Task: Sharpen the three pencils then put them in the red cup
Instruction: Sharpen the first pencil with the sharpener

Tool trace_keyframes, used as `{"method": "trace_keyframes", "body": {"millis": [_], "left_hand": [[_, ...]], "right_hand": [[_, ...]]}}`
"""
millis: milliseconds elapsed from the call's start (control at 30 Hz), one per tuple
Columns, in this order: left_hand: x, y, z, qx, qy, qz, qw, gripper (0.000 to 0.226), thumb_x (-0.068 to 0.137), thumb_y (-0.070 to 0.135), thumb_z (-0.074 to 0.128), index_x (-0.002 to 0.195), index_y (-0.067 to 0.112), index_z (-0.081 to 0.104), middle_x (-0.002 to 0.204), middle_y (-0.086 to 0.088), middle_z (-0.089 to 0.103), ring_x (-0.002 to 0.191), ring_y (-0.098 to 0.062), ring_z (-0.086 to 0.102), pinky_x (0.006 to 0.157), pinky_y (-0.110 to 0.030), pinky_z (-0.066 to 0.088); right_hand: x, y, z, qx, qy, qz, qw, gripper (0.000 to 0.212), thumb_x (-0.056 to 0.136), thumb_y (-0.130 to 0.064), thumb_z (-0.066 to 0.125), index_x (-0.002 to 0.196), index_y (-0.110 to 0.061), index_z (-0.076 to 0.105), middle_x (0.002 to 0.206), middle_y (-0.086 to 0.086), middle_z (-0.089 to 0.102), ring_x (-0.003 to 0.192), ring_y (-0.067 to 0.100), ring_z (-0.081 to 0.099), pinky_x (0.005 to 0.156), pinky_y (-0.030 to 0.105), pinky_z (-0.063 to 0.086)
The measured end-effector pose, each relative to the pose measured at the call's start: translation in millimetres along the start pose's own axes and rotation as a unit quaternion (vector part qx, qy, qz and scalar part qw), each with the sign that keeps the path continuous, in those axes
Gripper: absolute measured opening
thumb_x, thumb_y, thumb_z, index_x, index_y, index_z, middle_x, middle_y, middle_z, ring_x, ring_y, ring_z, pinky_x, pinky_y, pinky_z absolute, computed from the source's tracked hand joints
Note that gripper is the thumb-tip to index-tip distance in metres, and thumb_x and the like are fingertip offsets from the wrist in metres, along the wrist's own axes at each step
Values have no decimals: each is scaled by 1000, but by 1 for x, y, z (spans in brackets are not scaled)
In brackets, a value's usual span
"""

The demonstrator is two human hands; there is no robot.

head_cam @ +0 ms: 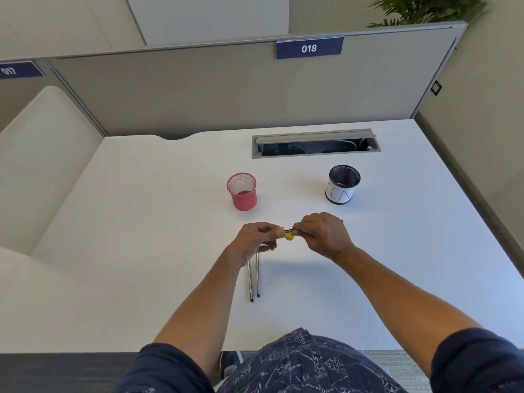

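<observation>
Fingers of my left hand (256,239) pinch a yellow sharpener (285,234); my right hand (323,234) grips a pencil (290,230) whose tip sits in it, above the white desk (141,222). Two more pencils (253,276) lie side by side beneath my left wrist. The red mesh cup (242,192) stands just beyond, a black mesh cup (342,184) to its right.

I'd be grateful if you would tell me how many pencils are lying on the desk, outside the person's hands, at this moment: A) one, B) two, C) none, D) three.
B: two pencils lie side by side on the desk below the left hand, while a third pencil is gripped by the right hand and meets the yellow sharpener that the left hand holds.
</observation>
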State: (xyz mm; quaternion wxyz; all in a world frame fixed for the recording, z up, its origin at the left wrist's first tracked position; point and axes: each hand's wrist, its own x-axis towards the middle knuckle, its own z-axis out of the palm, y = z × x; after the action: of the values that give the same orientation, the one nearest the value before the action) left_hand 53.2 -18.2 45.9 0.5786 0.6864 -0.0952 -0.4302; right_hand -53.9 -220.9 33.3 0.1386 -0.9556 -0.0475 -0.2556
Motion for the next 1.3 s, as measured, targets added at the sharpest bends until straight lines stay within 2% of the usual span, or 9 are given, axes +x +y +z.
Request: {"method": "trace_keyframes", "body": {"millis": [200, 333, 500, 567, 800, 933, 1000, 1100, 1300], "left_hand": [[1, -3, -3, 25, 8, 25, 999, 17, 80, 15, 85, 97, 17, 83, 83, -10, 71, 73, -20, 63, 79, -32, 43], [0, -2, -2, 38, 8, 44, 998, 26, 76, 6, 87, 97, 22, 84, 93, -9, 78, 81, -16, 67, 82, -32, 49], [0, 1, -2, 47, -8, 74, 996, 39, 72, -8, 86, 109, 3, 79, 99, -16, 77, 84, -14, 71, 78, -22, 56], [1, 1, -1, 57, -8, 72, 996, 38, 72, -5, 86, 109, 6, 80, 95, -12, 77, 80, -13, 69, 74, -21, 53], [3, 1, -1, 80, 35, 28, 996, 22, 81, 29, 86, 97, 15, 82, 76, -7, 72, 69, -16, 62, 71, -30, 44], [4, 0, 0, -15, 45, 1, 999, 47, 87, 37, 79, 98, -8, 75, 62, -8, 57, 54, -19, 47, 62, -29, 41], [5, 0, 0, -58, 56, -14, 997, 45, 90, 35, 76, 99, -9, 75, 60, -8, 51, 52, -20, 41, 58, -28, 39], [4, 2, 0, -72, 38, -29, 996, 36, 92, 35, 73, 94, -1, 77, 56, -8, 47, 51, -20, 40, 58, -29, 37], [3, 4, 3, -72, 4, 0, 997, 23, 91, 25, 76, 89, 3, 74, 64, -8, 49, 58, -19, 41, 58, -25, 41]], "right_hand": [[3, -6, -5, 45, -126, 133, 982, 24, 95, -45, 60, 88, -32, 79, 69, -7, 68, 64, 21, 59, 53, 25, 38], [17, -8, -15, 160, -276, 281, 905, 25, 93, -47, 66, 79, -32, 79, 58, -7, 61, 56, 10, 50, 59, 29, 42], [19, -4, -22, 359, -368, 347, 784, 39, 100, -41, 58, 80, -15, 79, 53, -1, 46, 49, 14, 31, 48, 23, 26], [20, -1, -22, 380, -384, 359, 761, 39, 101, -40, 57, 84, -12, 77, 52, -1, 41, 50, 16, 27, 48, 24, 21], [25, 0, -23, 245, -306, 237, 889, 6, 90, -30, 72, 95, -29, 71, 78, -9, 72, 65, 5, 56, 62, 28, 46], [14, -2, -11, 53, -112, 87, 988, 17, 89, -38, 76, 105, -35, 79, 86, -12, 68, 75, 10, 60, 56, 21, 34], [7, -3, -3, 43, -51, 34, 997, 18, 87, -27, 80, 104, -24, 79, 83, -7, 69, 73, 14, 62, 56, 18, 35], [2, -5, 0, 54, 11, -6, 998, 6, 88, -17, 75, 93, -13, 74, 78, -1, 69, 67, 23, 63, 56, 30, 49], [2, 2, 2, -24, 58, -39, 997, 14, 93, -29, 71, 83, -19, 75, 66, -5, 64, 55, 22, 54, 49, 29, 37]]}}
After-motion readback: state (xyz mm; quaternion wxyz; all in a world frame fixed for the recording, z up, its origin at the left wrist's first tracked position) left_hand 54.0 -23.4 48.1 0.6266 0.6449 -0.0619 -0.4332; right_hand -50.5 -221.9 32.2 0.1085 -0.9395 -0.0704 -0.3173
